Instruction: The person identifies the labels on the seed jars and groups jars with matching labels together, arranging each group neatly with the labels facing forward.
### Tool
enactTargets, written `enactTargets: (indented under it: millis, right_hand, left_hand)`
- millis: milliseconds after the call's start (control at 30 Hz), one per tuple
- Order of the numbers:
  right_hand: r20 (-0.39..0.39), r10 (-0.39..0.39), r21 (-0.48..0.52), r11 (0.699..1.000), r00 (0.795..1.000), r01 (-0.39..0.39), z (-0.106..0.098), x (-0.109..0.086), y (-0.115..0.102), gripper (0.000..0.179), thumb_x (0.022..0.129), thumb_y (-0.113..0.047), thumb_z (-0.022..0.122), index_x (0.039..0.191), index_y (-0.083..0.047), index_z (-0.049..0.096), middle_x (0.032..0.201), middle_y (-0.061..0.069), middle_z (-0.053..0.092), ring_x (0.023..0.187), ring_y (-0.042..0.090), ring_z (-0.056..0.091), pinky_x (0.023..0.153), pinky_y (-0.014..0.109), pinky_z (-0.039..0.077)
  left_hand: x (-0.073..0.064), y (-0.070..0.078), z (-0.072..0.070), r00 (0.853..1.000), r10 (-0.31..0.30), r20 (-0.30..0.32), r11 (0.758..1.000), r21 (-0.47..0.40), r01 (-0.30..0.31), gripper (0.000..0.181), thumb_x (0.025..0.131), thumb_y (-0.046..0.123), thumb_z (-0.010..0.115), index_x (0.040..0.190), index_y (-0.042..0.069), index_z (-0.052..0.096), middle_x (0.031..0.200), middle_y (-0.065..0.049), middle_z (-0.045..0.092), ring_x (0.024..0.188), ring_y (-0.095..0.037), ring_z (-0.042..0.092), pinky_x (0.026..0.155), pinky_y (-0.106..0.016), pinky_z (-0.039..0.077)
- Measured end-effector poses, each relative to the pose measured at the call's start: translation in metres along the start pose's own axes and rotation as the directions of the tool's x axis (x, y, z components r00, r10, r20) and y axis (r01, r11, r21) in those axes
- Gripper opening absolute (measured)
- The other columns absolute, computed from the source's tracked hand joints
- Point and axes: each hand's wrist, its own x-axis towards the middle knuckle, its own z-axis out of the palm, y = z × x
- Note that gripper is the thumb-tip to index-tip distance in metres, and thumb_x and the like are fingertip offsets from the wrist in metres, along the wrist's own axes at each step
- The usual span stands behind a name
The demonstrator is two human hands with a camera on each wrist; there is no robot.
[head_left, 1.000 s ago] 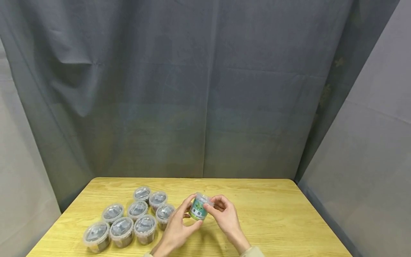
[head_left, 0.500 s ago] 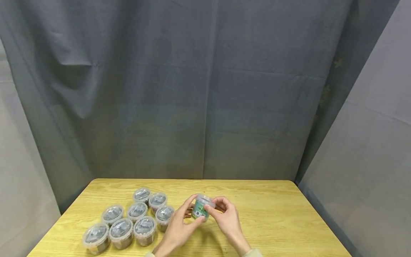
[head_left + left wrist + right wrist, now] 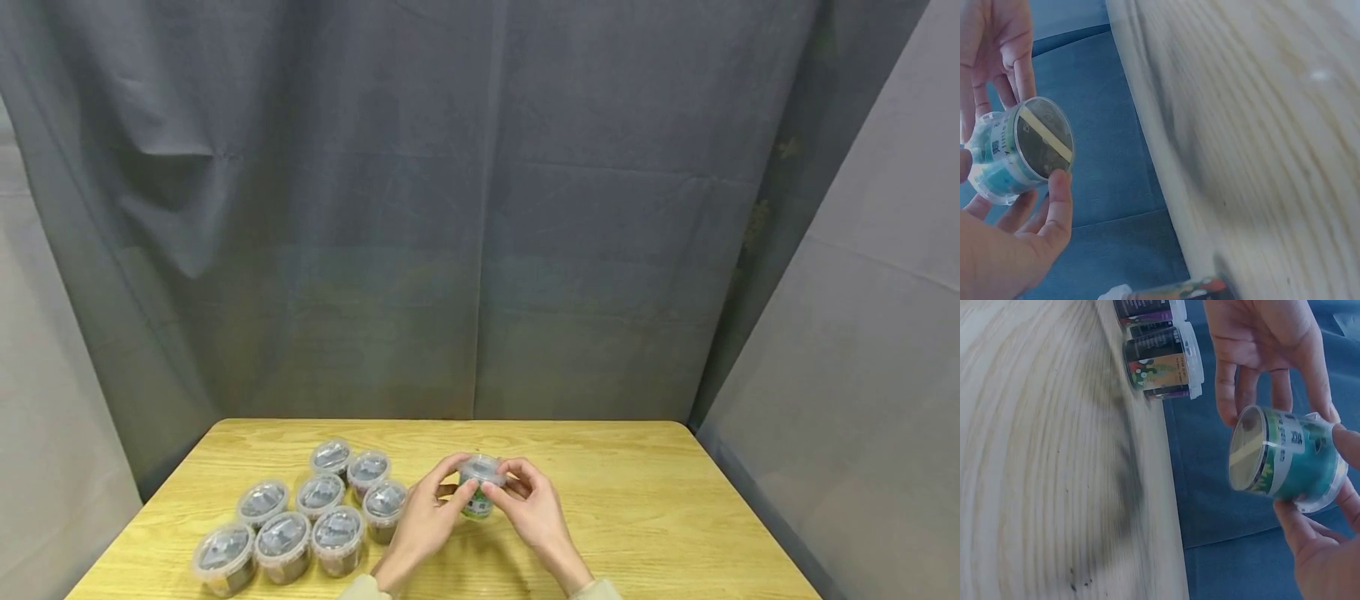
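Observation:
Just above the table, a small clear plastic tub (image 3: 477,506) with a green-teal label and a clear lid is held between both hands. My left hand (image 3: 423,517) grips it from the left, fingers round its side and thumb near the lid's rim. With thumb and fingers, my right hand (image 3: 536,517) pinches the lid's edge from the right. The tub stands nearly upright in the head view. Its clear bottom shows in the left wrist view, with a pale strip (image 3: 1046,135) across dark contents.
Several lidded tubs (image 3: 282,533) with dark contents stand grouped on the left of the wooden table (image 3: 637,500). In the right wrist view, some of them show dark labels with coloured pictures (image 3: 1163,369). A grey curtain (image 3: 480,250) hangs behind the table.
The tub has shifted slightly right and turned from tilted to nearly upright. My left thumb has moved up from its lower side to near the lid. The grouped tubs have stayed put.

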Motion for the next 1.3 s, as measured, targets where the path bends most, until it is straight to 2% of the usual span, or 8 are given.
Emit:
enactTargets:
  millis: [100,233,367,500,667,933,1100,1300]
  right_hand:
    - [-0.020,-0.013,-0.029,1.000,1.000,0.012,-0.003,0.002,0.001,0.034,0.083,-0.023,0.079,0.105,-0.005,0.060,0.129,0.019,0.061,0.120,0.033,0.061,0.097,0.032,0.055]
    - [-0.049,-0.029,-0.130,0.991,0.998,0.023,-0.010,0.007,0.004,0.034,0.080,-0.026,0.082,0.099,-0.007,0.062,0.121,0.013,0.066,0.113,0.029,0.064,0.093,0.035,0.057]
    - [-0.065,-0.025,-0.195,0.981,0.998,0.012,-0.021,0.014,0.010,0.033,0.076,-0.026,0.085,0.091,-0.009,0.061,0.116,0.009,0.066,0.109,0.025,0.064,0.089,0.031,0.058]
    - [-0.077,-0.050,-0.247,0.968,0.996,0.029,-0.031,0.020,0.016,0.032,0.074,-0.024,0.086,0.085,-0.009,0.060,0.114,0.011,0.067,0.107,0.025,0.066,0.086,0.027,0.059]
    - [-0.067,-0.094,-0.312,0.948,0.993,0.068,-0.041,0.024,0.022,0.030,0.075,-0.021,0.086,0.081,-0.009,0.059,0.116,0.015,0.068,0.107,0.030,0.067,0.084,0.029,0.060]
    - [-0.090,-0.087,-0.424,0.905,0.992,0.041,-0.061,0.032,0.032,0.028,0.074,-0.019,0.085,0.081,-0.010,0.060,0.115,0.018,0.069,0.105,0.031,0.069,0.084,0.031,0.060]
    - [-0.099,-0.051,-0.438,0.899,0.994,0.003,-0.072,0.038,0.039,0.027,0.073,-0.016,0.086,0.079,-0.008,0.061,0.116,0.019,0.069,0.106,0.032,0.069,0.082,0.031,0.060]
    - [-0.096,-0.082,-0.482,0.876,0.992,0.026,-0.081,0.047,0.051,0.024,0.072,-0.014,0.086,0.078,-0.009,0.063,0.117,0.020,0.069,0.105,0.034,0.069,0.084,0.033,0.060]
  left_hand:
    - [0.004,-0.002,0.005,1.000,0.016,0.002,1.000,-0.023,-0.016,0.040,0.096,0.042,0.061,0.132,0.025,0.058,0.134,-0.011,0.061,0.103,-0.031,0.069,0.072,-0.026,0.059]
    - [0.010,-0.001,0.014,0.999,0.035,0.016,0.997,-0.070,-0.033,0.039,0.097,0.034,0.062,0.132,0.020,0.058,0.136,-0.015,0.059,0.113,-0.035,0.064,0.088,-0.038,0.059]
    - [0.018,0.001,0.022,0.999,0.015,0.050,0.993,-0.120,-0.009,0.037,0.097,0.026,0.063,0.132,0.017,0.058,0.137,-0.014,0.059,0.121,-0.033,0.060,0.098,-0.042,0.054]
    - [0.023,0.002,0.029,0.996,-0.028,0.080,0.991,-0.128,0.038,0.044,0.096,0.026,0.064,0.138,0.016,0.053,0.137,-0.017,0.058,0.118,-0.033,0.062,0.097,-0.042,0.054]
    - [0.029,-0.001,0.039,0.991,-0.085,0.103,0.986,-0.136,0.098,0.054,0.095,0.024,0.066,0.142,0.006,0.047,0.136,-0.022,0.058,0.118,-0.037,0.061,0.097,-0.045,0.054]
    - [0.043,-0.003,0.062,0.986,-0.110,0.122,0.991,-0.064,0.119,0.046,0.098,0.014,0.059,0.141,0.001,0.049,0.130,-0.023,0.061,0.116,-0.038,0.062,0.095,-0.047,0.055]
    - [0.048,-0.008,0.076,0.987,-0.104,0.123,0.994,-0.025,0.108,0.045,0.098,0.003,0.052,0.142,0.000,0.047,0.129,-0.024,0.061,0.114,-0.037,0.062,0.089,-0.044,0.057]
    - [0.051,-0.014,0.085,0.984,-0.085,0.159,0.996,-0.022,0.090,0.051,0.093,-0.004,0.048,0.144,0.001,0.044,0.128,-0.022,0.062,0.116,-0.037,0.062,0.092,-0.046,0.055]
